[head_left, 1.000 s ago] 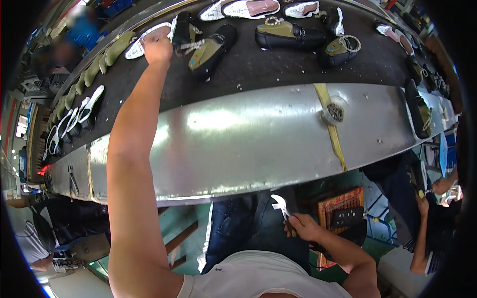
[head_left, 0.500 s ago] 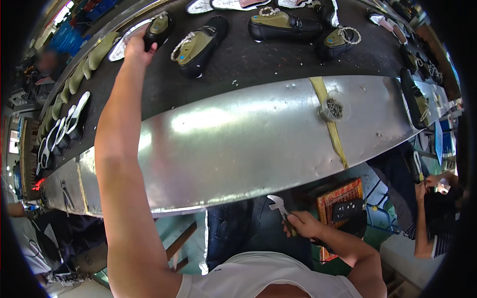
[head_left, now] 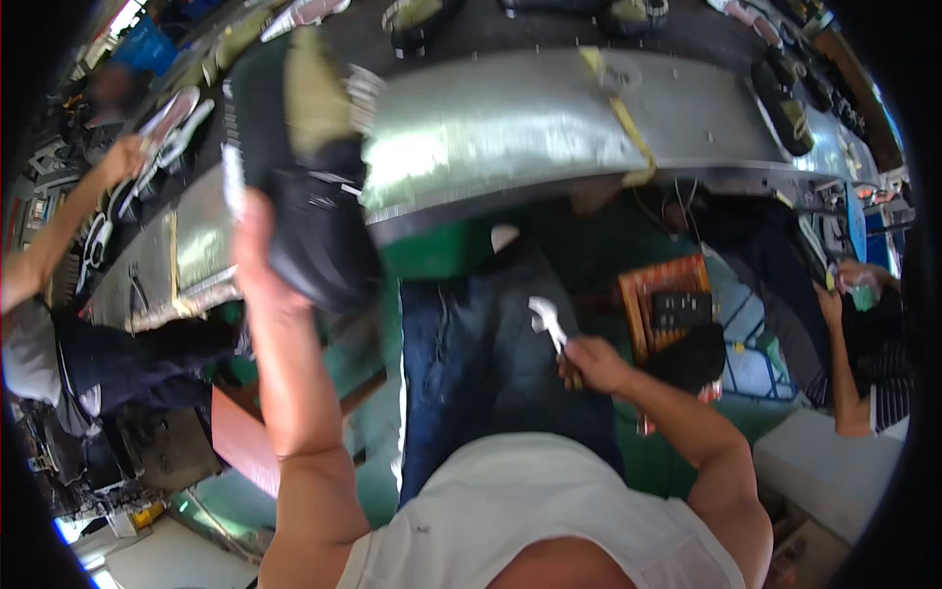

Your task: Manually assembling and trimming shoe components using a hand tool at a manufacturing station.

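My left hand (head_left: pixel 263 270) is closed round a black shoe (head_left: pixel 319 221) with an olive panel, raised in front of the bench at left and smeared by motion. The shoe is tilted, with its rounded black toe toward me. Over my lap, my right hand (head_left: pixel 599 365) grips lasting pincers (head_left: pixel 546 319) by the handles, their silver head pointing up and away. Beyond the held shoe lies the metal bench edge (head_left: pixel 491 133). A clear cup of small nails (head_left: pixel 620 74) sits there beside a yellow tape strip.
More black shoes (head_left: pixel 422 22) stand along the dark belt at the back. Another shoe (head_left: pixel 782 103) lies at the bench's right end. A co-worker's arm (head_left: pixel 74 221) reaches to white soles at left; another co-worker's hands (head_left: pixel 854 280) work at right. An orange-framed box (head_left: pixel 667 299) stands below the bench.
My left hand has lifted the shoe off the belt and brought it toward me. The view has tipped downward. My right hand still holds the pincers. A co-worker's arm has appeared at left.
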Available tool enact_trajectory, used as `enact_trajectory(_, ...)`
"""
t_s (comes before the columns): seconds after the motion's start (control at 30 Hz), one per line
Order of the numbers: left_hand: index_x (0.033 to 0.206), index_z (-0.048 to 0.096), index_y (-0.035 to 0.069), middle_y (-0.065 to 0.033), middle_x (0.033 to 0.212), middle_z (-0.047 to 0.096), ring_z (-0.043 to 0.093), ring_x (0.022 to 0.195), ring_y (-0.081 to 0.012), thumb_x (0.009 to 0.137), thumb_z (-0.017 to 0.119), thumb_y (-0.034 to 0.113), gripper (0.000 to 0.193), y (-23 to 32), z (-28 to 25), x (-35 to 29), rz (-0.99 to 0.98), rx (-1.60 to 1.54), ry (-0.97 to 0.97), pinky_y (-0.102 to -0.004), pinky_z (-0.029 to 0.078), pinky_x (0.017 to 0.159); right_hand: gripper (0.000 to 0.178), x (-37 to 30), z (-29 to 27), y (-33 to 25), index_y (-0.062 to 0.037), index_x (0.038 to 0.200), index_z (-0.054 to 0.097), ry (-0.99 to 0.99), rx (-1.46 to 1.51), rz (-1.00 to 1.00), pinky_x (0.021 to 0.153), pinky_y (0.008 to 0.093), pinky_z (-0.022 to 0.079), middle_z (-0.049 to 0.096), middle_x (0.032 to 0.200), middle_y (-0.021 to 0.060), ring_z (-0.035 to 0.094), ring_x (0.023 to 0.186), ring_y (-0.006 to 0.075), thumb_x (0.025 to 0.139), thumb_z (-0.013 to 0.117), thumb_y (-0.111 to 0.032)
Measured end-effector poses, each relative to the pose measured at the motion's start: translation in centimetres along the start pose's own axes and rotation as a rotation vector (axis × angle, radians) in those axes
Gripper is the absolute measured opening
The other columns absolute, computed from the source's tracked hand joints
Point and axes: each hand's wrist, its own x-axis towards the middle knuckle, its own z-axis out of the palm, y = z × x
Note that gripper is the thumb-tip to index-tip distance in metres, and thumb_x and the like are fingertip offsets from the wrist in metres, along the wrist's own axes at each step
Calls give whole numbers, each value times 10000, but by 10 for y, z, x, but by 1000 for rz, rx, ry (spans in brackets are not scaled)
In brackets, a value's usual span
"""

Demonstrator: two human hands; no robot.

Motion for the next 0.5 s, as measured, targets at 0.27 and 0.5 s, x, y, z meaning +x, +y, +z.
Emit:
enact_trajectory(0.27,1574,37,-76,-314,1415,521,592,1251,-394,841,784,379,1141,-191,-11,-193,-170,1662,-109,-423,457,1059,440,-28,13,-5,2,1057,574,191,221,58,629,316,525,634,852,90,640,683,181,1082,431,-413)
enact_trajectory(0.5,1534,277,-74,-337,1266,615,669,1103,-422,838,660,615,1052,-203,9,-112,-695,1794,-386,-447,531,937,245,-35,23,-17,10,1041,582,171,-50,-136,644,303,513,639,810,51,648,706,131,997,611,-229)
